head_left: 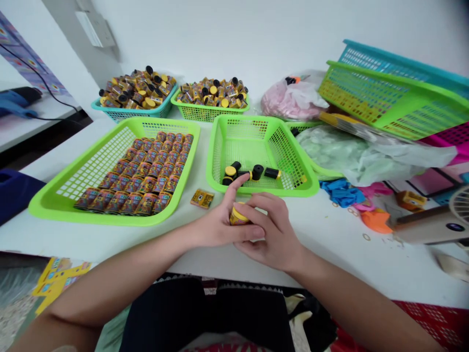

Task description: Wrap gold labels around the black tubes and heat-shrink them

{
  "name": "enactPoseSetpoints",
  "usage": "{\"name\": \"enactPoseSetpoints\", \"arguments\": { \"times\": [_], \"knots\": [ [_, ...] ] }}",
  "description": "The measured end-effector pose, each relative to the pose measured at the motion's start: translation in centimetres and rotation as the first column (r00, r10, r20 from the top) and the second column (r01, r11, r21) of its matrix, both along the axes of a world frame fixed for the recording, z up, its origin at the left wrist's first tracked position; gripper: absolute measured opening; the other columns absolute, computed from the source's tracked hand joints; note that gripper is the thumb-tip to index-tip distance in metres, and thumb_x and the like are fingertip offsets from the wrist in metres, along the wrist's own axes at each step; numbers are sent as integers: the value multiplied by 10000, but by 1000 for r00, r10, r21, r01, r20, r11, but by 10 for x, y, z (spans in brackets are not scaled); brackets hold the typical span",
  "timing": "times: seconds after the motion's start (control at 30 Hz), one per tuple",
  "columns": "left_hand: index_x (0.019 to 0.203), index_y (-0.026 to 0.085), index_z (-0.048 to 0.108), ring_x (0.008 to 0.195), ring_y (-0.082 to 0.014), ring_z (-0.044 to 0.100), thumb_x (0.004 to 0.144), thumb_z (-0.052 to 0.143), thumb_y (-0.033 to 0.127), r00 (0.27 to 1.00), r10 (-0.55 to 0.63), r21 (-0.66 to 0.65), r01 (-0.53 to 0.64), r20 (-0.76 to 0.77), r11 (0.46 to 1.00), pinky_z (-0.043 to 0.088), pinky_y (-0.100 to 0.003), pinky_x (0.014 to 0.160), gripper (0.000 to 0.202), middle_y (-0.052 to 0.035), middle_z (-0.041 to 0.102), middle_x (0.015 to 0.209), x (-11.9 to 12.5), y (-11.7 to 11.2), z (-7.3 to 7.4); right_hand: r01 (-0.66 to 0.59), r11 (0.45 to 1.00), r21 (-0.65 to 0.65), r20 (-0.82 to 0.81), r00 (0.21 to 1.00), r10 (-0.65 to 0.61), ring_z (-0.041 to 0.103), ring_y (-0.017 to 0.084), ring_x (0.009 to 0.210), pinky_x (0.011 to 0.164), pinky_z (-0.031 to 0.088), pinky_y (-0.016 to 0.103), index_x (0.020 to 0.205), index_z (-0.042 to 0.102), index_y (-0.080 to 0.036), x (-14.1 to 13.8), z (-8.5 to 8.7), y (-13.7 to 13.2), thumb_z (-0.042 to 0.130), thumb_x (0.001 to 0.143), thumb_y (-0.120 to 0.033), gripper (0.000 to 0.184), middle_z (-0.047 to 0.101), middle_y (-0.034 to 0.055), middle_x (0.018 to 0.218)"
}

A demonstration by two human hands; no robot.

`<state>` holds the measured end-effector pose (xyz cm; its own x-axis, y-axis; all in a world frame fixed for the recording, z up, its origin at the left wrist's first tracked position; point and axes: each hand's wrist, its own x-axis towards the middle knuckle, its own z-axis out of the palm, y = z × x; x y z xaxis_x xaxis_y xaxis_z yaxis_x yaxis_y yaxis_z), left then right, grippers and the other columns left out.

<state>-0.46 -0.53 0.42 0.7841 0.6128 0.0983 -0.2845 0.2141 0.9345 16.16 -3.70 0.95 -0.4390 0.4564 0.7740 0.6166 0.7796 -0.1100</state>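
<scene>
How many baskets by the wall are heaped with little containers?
2: a light-blue basket at the back left, and a lime-green basket just to its right. Others may be hidden behind the plastic bags at right.

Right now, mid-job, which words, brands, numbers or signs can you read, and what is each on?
No text can be read for certain.
Held yellow-capped container: label partly covered, too small.
Wrapped cylinders in the left green basket: colourful lettering, too small and blurred.
Flat printed piece on the table: too small.
Yellow printed sheets, lower left: lettering too blurred to quote.
</scene>
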Motion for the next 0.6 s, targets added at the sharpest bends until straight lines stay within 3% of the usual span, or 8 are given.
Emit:
{"name": "enactPoseSetpoints", "arguments": {
  "times": [0.13,0.2,0.3,0.4,0.5,0.6],
  "knots": [
    [1526,334,-177,551,-79,569,822,735,201,1000,5,103,-5,4,995,496,-198,578,1160,91,589,697,-2,1,-2,-32,996,87,52,998,28,566,255,1052,960,526,460,1248,544,-213,1,-5,3,604,896,-272,361,593,82,1005],
    [1502,372,-198,608,-92,611,807,756,193,1000,-1,192,-5,30,981,515,-211,599,1194,66,629,787,0,4,-5,-38,990,138,78,997,27,565,242,1031,1000,513,473,1224,565,-204,3,-8,5,572,924,-247,304,601,78,999],
    [1465,419,16,827,-124,660,753,820,234,983,139,369,-175,123,913,549,-257,727,1089,20,615,997,5,8,-5,-44,981,190,42,998,37,568,243,1036,1016,507,481,1209,573,-170,5,-9,8,589,922,-242,297,613,91,1018],
    [1287,314,346,859,-117,623,730,834,284,894,430,575,-418,125,703,525,-249,767,742,14,579,984,2,1,11,-40,984,171,-21,999,44,587,243,1030,999,517,467,1235,555,-195,5,-2,5,676,865,-254,394,622,81,1038],
    [1090,225,541,864,-138,631,797,765,290,739,670,795,-366,-68,484,519,-261,777,375,-17,649,974,-27,-13,43,-5,995,99,-62,998,11,602,257,1054,972,521,468,1303,508,-241,10,15,7,748,807,-324,558,631,80,1080],
    [988,209,631,911,-162,660,840,713,314,559,816,893,-279,-147,352,520,-287,837,200,-31,701,1028,-76,-14,81,107,989,-98,-35,993,-111,606,287,1112,939,522,477,1297,519,-242,30,30,35,711,831,-391,526,621,116,1163]
  ]
}}
